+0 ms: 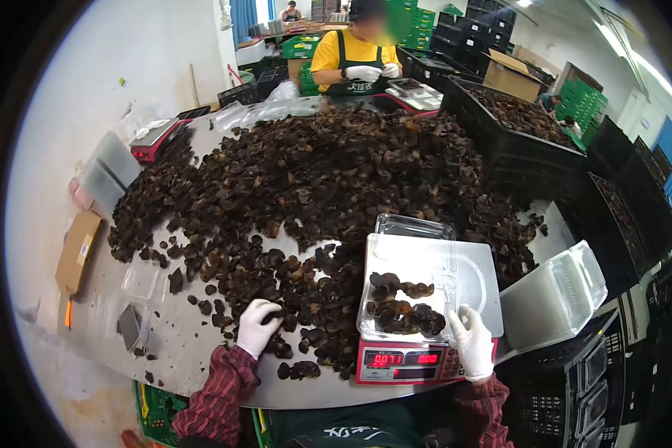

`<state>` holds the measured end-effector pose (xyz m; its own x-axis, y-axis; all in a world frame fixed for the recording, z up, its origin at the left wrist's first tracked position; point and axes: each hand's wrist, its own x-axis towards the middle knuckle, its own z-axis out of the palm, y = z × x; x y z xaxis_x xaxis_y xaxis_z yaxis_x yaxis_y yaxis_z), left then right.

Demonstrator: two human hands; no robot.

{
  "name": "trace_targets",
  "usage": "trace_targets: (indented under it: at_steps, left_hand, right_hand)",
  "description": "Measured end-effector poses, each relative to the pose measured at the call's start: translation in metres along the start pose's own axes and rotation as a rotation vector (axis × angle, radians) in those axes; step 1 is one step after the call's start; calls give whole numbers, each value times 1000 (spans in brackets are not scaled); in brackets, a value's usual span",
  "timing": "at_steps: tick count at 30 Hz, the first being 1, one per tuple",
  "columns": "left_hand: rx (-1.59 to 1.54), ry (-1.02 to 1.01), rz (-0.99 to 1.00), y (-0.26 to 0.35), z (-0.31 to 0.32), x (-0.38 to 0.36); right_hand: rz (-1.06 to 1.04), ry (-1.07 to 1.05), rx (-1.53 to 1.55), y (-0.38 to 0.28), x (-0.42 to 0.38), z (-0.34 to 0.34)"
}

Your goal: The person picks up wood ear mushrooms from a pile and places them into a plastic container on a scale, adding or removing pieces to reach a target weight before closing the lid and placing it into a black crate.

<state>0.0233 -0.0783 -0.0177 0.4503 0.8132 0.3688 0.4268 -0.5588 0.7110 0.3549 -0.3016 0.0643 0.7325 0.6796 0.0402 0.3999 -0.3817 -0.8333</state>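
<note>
My left hand (259, 327), in a white glove, is at the near edge of a large pile of dark brown, wrinkled pieces (313, 172), its fingers curled at some of them; what they hold is hidden. My right hand (470, 342), also gloved, is at the right front of a red and white scale (467, 261). Its fingers are bent by the edge of a clear tray; whether they grip it is unclear. Several dark pieces (407, 313) lie in that tray on the scale, and the red display shows digits.
Stacked clear trays (552, 299) lean right of the scale. Black crates (515, 149) line the right side. Across the table stands a person in a yellow shirt (328, 56) beside another scale. A cardboard box (78, 252) and a red scale (155, 140) sit at left.
</note>
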Motion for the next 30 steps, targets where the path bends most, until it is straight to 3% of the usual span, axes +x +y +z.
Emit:
trace_targets:
  at_steps: [1,3,6,7,9,10,11,12,15,17,18,20,22,23,25,26,27,30]
  left_hand:
    - [-39,16,3,6,-2,11]
    - [-125,35,49,33,-5,38]
    - [-211,-38,207,113,4,77]
    - [-195,-109,363,136,10,88]
    - [-215,-296,492,170,39,93]
    - [59,-485,552,177,59,95]
    - [74,-561,631,182,79,95]
    - [196,-458,730,176,102,88]
    - [157,-445,733,191,87,81]
    - [-75,-272,793,189,72,84]
    - [-78,-302,736,185,54,90]
    - [16,-228,600,150,33,97]
    - [112,-211,322,98,21,87]
    - [299,-326,182,74,15,77]
    - [564,-462,152,36,16,47]
    - [667,-450,285,26,20,33]
    - [603,-423,312,20,21,28]
    - [545,-332,289,-6,26,19]
  right_hand:
    - [1,5,1,-1,0,2]
    - [132,-124,285,-2,3,5]
    - [140,-114,234,-19,2,8]
    - [127,-111,276,-17,2,12]
    - [152,-103,277,-31,2,15]
    - [160,-106,280,-30,2,17]
    - [158,-102,274,-30,3,19]
    - [153,-113,254,-23,5,20]
    - [97,-152,214,-12,11,17]
    - [106,-128,215,-21,12,12]
    - [109,-98,218,-25,16,9]
    - [-138,273,163,-13,32,0]
    - [66,392,434,-33,33,-24]
    - [51,459,428,-18,38,-27]
    - [46,411,394,-7,33,-22]
    - [36,356,353,-5,30,-21]
    - [163,267,508,-21,19,-16]
    - [142,167,429,-21,7,5]
